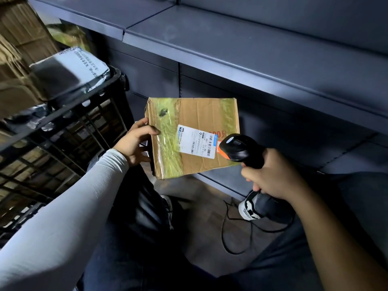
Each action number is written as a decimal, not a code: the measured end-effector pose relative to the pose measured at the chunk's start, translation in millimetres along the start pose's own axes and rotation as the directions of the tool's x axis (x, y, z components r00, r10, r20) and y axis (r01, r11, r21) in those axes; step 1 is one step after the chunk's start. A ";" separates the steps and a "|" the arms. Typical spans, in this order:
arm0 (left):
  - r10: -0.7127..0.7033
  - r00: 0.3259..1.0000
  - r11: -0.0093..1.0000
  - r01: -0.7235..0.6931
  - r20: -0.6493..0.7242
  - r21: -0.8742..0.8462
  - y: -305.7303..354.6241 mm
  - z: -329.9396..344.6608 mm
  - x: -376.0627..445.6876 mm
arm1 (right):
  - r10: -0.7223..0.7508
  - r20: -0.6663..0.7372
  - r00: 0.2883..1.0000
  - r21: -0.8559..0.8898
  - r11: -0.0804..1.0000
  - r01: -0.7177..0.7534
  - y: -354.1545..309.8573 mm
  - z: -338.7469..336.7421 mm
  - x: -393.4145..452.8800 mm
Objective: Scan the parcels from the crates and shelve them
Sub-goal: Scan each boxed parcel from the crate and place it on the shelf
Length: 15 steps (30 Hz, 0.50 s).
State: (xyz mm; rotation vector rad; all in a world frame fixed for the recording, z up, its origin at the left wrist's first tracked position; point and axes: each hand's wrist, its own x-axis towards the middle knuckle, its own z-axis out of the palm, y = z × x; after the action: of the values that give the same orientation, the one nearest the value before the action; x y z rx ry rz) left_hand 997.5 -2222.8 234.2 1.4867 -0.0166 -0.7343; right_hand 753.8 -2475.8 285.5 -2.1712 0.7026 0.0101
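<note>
- Your left hand's (pixel 134 143) fingers (pixel 150 130) curl round the near-left edge of the cardboard parcel (pixel 193 135), thumb on its face, holding it in the air above your lap; your right hand's (pixel 273 175) fingers wrap the handle of the scanner (pixel 241 149).
- The scanner's head sits just beside the white label (pixel 197 141), aimed at its barcodes, so the scanning step looks to be in hand.
- Next, this parcel calls for a place on the grey shelf (pixel 241 45) ahead.
- The black crate (pixel 69 131) to your left holds a grey bagged parcel (pixel 71 70), not yet scanned, I judge.
</note>
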 end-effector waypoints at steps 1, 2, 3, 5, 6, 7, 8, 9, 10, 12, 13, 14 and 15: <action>0.002 1.000 1.000 -0.002 0.001 -0.001 1.0 0.9 -2.9 | 0.006 -0.018 1.000 0.011 1.000 -0.006 0.4 1.1 1.1; 0.005 1.000 1.000 -0.005 0.002 -0.004 1.9 1.5 -5.6 | 0.008 -0.040 0.999 0.021 1.000 -0.007 0.3 1.9 2.0; 0.006 1.000 1.000 -0.006 0.007 -0.012 3.1 2.2 -8.7 | 0.006 -0.066 0.998 0.028 1.000 -0.005 1.7 3.8 4.4; -0.003 1.000 0.999 0.003 0.011 -0.043 6.0 2.0 -13.6 | 0.000 -0.115 0.993 0.047 0.999 0.006 5.2 8.4 9.3; -0.013 1.000 0.998 0.014 0.013 -0.057 8.4 1.4 -16.8 | -0.002 -0.139 0.990 0.067 0.998 0.011 6.5 10.8 12.2; -0.024 0.999 0.997 0.026 0.021 -0.069 11.2 1.0 -19.7 | -0.007 -0.172 0.985 0.093 0.995 0.023 6.7 13.2 14.7; -0.035 0.999 0.996 0.037 0.036 -0.075 14.9 1.0 -22.8 | -0.005 -0.217 0.976 0.121 0.992 0.032 7.2 15.0 18.0; -0.044 0.998 0.996 0.048 0.054 -0.079 20.4 1.0 -27.9 | 0.004 -0.274 0.962 0.161 0.986 0.041 4.4 15.1 20.5; -0.059 0.996 0.994 0.064 0.068 -0.084 26.4 -0.8 -33.5 | 0.023 -0.321 0.947 0.219 0.974 0.050 0.5 14.1 22.5; -0.134 0.989 0.985 0.139 0.063 -0.100 37.3 -9.4 -41.6 | 0.093 -0.349 0.933 0.377 0.925 0.049 -6.2 10.3 26.1; -0.177 0.982 0.978 0.183 0.068 -0.099 42.3 -13.4 -45.4 | 0.131 -0.325 0.937 0.464 0.885 0.037 -7.2 9.0 27.6; -0.211 0.975 0.973 0.216 0.071 -0.081 46.8 -17.8 -48.2 | 0.166 -0.280 0.946 0.547 0.837 0.015 -7.1 8.3 28.3; -0.233 0.970 0.971 0.236 0.066 -0.047 50.5 -21.1 -50.9 | 0.197 -0.237 0.951 0.619 0.786 -0.008 -8.7 8.3 28.0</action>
State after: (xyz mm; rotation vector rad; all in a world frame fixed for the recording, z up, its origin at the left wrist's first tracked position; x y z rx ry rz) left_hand 988.6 -2185.5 298.4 1.4284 0.1346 -0.9637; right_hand 783.6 -2478.9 279.6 -1.5092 0.8507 -0.4355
